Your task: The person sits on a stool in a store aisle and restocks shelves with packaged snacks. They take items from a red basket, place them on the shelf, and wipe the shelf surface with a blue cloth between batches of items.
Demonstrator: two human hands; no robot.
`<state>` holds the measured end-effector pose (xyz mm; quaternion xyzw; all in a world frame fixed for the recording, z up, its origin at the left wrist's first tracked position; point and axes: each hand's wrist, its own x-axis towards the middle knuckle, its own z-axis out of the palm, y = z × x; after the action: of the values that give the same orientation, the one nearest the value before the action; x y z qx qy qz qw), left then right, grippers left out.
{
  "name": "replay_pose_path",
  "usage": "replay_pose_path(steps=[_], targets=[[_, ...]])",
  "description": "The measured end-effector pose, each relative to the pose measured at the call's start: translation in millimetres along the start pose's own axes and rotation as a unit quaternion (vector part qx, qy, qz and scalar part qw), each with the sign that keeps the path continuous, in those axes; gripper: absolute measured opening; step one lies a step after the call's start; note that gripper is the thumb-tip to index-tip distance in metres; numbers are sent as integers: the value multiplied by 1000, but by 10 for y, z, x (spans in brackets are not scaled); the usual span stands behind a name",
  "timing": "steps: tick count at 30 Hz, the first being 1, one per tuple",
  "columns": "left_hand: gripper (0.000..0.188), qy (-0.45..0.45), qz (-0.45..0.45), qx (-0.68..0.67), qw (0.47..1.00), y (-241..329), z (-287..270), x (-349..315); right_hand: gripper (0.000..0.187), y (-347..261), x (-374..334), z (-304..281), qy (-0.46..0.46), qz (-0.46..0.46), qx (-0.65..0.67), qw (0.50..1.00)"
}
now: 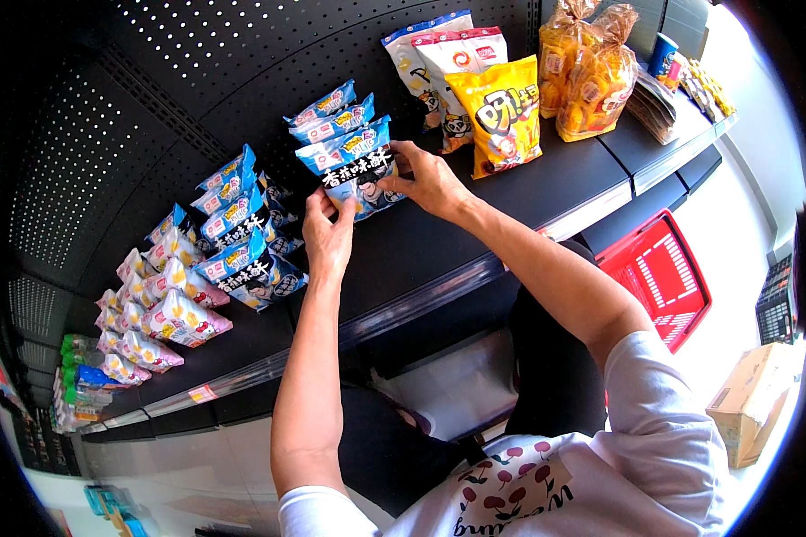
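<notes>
Both arms are reaching up and forward from the lower edge toward the blue packet [356, 170], the landmark here. The left forearm is rising almost straight, bare, ending at the left hand [329, 234], which is sitting just below the packet's lower left corner; its fingers are curling up and pinching that edge, thumb toward the packet's face. The right arm is bending at the elbow, short white sleeve at the shoulder, forearm angling up and leftward. The right hand [428, 179] is lying just right of the packet, wrist slightly flexed, fingers closing on the packet's right edge. The two hands are gripping it from opposite sides, close together.
</notes>
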<state>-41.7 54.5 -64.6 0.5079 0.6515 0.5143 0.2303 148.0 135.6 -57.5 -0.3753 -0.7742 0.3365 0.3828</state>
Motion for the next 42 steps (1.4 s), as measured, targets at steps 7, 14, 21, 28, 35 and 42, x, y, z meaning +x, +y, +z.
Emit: replay_pose_path(steps=[7,14,21,28,35,42], targets=[[46,76,9,18,997,-4,-77,-101,49,10,-149,-147,31,-20,3,999],[36,-61,-6,-53,997,376,-19,-402,24,-275,-869,-814,0,-38,134,990],[22,-248,72,54,965,525,249,-775,29,563,-2199,-1956,239,97,130,957],[22,-298,11,76,951,534,404,-761,19,2002,-3665,-1982,217,310,-131,916],[25,-337,-27,96,936,457,518,-723,33,2553,-3826,-1610,106,278,-284,912],[25,-345,-51,103,932,470,569,-701,34,2733,-3867,-1626,21,276,-369,887]])
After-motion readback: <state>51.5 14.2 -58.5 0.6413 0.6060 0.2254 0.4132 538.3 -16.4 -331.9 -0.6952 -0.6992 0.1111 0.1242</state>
